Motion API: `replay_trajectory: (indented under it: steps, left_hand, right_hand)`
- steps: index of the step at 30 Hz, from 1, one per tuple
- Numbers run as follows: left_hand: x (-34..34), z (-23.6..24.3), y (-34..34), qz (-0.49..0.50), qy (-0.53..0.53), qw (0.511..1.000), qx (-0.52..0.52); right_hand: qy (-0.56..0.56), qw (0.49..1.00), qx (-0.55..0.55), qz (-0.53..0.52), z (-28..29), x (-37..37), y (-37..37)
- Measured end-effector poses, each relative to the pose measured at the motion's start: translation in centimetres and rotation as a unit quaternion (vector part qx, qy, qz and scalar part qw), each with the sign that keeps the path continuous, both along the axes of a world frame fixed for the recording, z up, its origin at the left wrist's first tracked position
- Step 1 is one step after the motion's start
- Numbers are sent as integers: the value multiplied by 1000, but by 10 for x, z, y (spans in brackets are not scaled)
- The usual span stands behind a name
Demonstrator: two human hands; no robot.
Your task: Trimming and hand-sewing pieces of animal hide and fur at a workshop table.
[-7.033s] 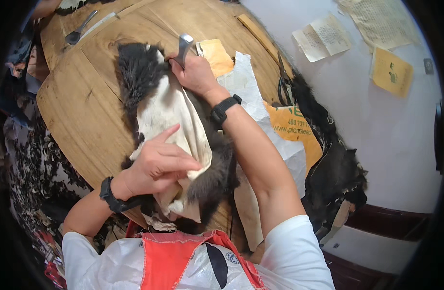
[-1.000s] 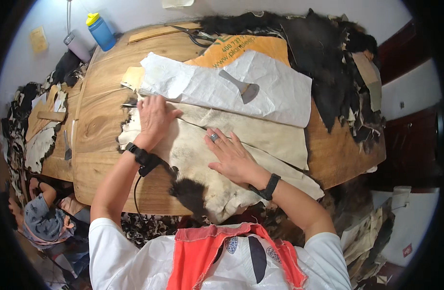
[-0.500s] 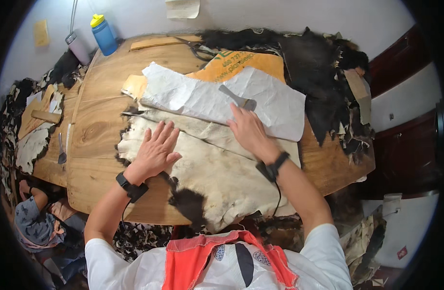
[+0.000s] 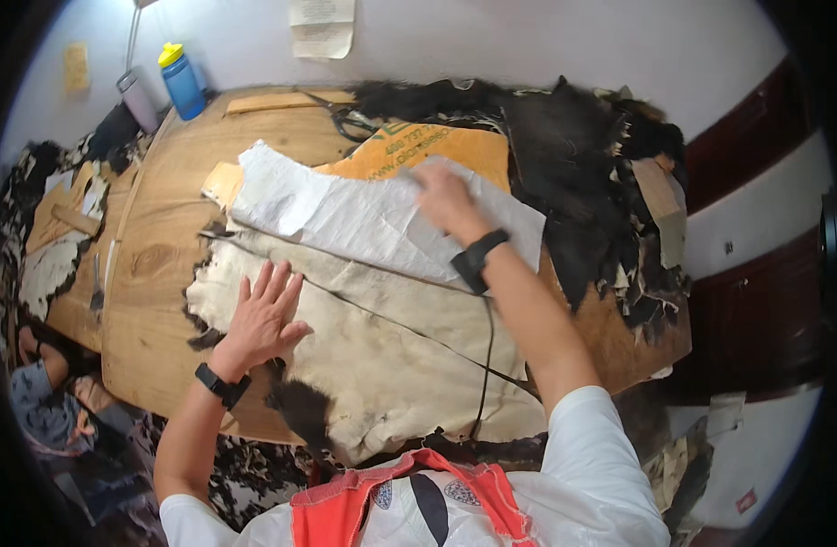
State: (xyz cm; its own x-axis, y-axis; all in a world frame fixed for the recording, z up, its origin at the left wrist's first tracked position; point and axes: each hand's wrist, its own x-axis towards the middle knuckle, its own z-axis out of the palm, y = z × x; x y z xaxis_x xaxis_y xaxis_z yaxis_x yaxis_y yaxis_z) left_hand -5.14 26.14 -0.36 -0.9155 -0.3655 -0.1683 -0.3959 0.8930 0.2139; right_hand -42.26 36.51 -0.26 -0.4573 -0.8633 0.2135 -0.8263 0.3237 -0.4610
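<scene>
Left hand (image 4: 265, 319) open, fingers spread on the hide (image 4: 391, 374) in head view. Right hand (image 4: 450, 202) blurred over the white paper (image 4: 327, 210); can't tell its grip. Hide lies pale side up on my table (image 4: 154, 310), paper along its far edge.

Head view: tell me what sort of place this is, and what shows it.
Likely a fur or hide workshop: a pale hide lies spread, skin side up, on the wooden table, dark fur pelts are heaped at its right, and scissors lie near its far edge.
</scene>
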Motion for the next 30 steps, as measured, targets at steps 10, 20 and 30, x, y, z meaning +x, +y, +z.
replay_trajectory:
  steps: [10, 20, 30]
  left_hand:
    - [-12, -18, 0, -33, 8, 999, -43]
    - [24, 78, 78, -182, 475, 859, -61]
    - [48, -15, -29, 157, 143, 976, -37]
  right_hand:
    - [-5, 997, 75, -21, 66, -67, 76]
    - [-46, 956, 202, 208, 116, 201, 205]
    - [-57, 957, 222, 180, 53, 236, 232]
